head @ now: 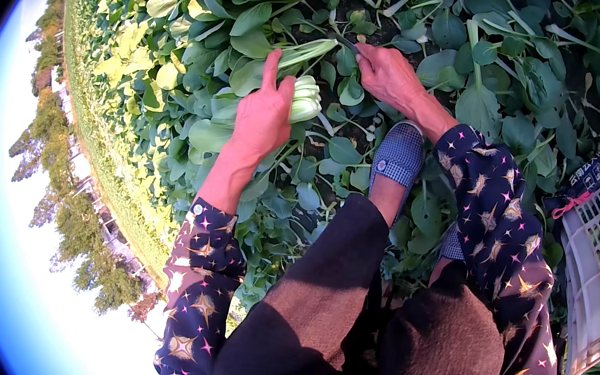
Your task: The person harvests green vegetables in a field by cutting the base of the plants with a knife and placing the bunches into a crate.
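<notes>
My left hand (265, 113) is closed around cut heads of bok choy (305, 100), their pale stem bases turned right. Its index finger lies along another bok choy plant (308, 53), whose cut base points up and right. My right hand (389, 77) grips a small knife (347, 42), with the dark blade reaching just beside that base. Part of the blade is hard to make out among the leaves. Both hands are low over the leafy bed, in front of my shoe.
A white plastic crate (599, 269) with a pink tie stands at the far right. My checked shoe (401, 152) is among loose leaves and stalks. Dense leafy plants (178, 77) spread to the left, with trees beyond the field.
</notes>
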The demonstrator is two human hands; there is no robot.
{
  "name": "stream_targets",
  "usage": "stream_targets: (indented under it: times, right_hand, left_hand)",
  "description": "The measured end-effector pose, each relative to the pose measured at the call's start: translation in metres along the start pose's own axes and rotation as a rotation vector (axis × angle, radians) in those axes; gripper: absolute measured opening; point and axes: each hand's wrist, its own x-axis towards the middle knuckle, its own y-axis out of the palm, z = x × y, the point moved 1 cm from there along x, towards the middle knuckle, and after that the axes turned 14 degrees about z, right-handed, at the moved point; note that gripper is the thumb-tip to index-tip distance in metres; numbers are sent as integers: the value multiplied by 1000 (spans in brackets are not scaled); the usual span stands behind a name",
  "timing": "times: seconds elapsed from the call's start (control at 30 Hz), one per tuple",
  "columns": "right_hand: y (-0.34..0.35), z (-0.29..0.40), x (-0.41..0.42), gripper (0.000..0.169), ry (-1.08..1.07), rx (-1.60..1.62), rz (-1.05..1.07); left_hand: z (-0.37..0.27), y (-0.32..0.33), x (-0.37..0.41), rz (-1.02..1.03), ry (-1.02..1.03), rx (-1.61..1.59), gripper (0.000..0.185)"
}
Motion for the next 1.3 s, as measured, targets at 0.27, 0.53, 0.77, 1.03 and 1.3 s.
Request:
stream_targets:
  times: [0.27,0.53,0.77,1.03,1.3]
  right_hand:
    - [-5,-18,10,21,-39,-148,139]
    - [-58,25,-106,34,109,536,-341]
    - [-124,48,-141,79,-159,845,-92]
    - [-146,45,-158,54,-2,936,-221]
    - [-125,63,-132,42,130,528,-75]
  left_hand:
    - [-15,4,27,68,-114,120,54]
    - [-53,-42,-30,-119,2,-223,80]
    - [-75,-84,-35,389,381,-1417,82]
    - [-91,-36,3,461,524,-1848,92]
    - [-70,-57,-1,205,495,-1698,94]
